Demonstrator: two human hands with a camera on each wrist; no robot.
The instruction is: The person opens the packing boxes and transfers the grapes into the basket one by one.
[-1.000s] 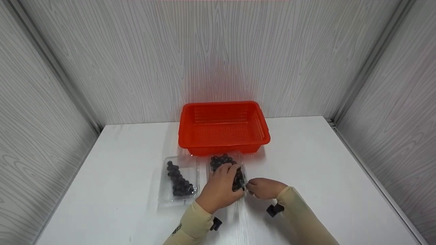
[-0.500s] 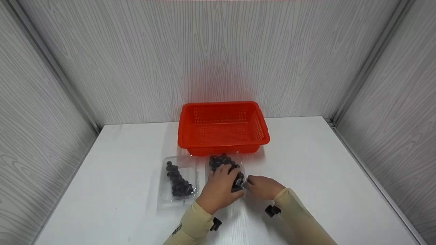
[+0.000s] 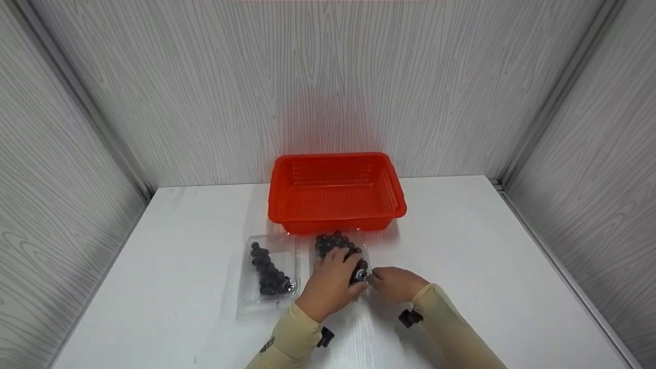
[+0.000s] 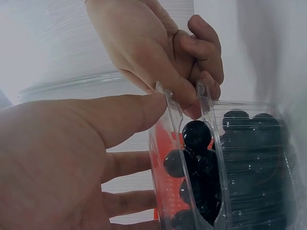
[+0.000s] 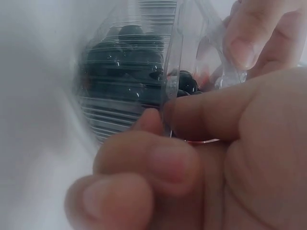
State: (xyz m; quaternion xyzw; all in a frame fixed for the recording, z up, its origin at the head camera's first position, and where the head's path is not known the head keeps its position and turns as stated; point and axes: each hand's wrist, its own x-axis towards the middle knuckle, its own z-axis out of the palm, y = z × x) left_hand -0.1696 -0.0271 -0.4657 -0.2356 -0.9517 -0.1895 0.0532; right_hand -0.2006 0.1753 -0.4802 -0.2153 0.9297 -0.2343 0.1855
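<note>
A clear plastic container (image 3: pixel 364 245) with dark grapes (image 3: pixel 330 243) sits just in front of the basket. My left hand (image 3: pixel 328 287) rests over its top, fingers spread; in the left wrist view, the left thumb and fingers (image 4: pixel 128 163) lie against the lid (image 4: pixel 165 143), which stands slightly apart from the base (image 4: pixel 254 163). At the near right corner, my right hand (image 3: pixel 398 283) pinches the base's rim between thumb and forefinger, its other fingers curled, as the right wrist view shows (image 5: pixel 192 158). The left hand partly hides the grapes in the head view.
A red perforated basket (image 3: pixel 335 220) stands behind the containers. To the left lies a second clear container (image 3: pixel 282 256) holding a bunch of dark grapes (image 3: pixel 267 270). Pale wood-grain panels (image 3: pixel 328 77) rise behind and at both sides of the white table (image 3: pixel 195 266).
My right hand has shifted slightly at the container's near right corner. The left hand stays nearly still over the top, and the containers and basket look unmoved.
</note>
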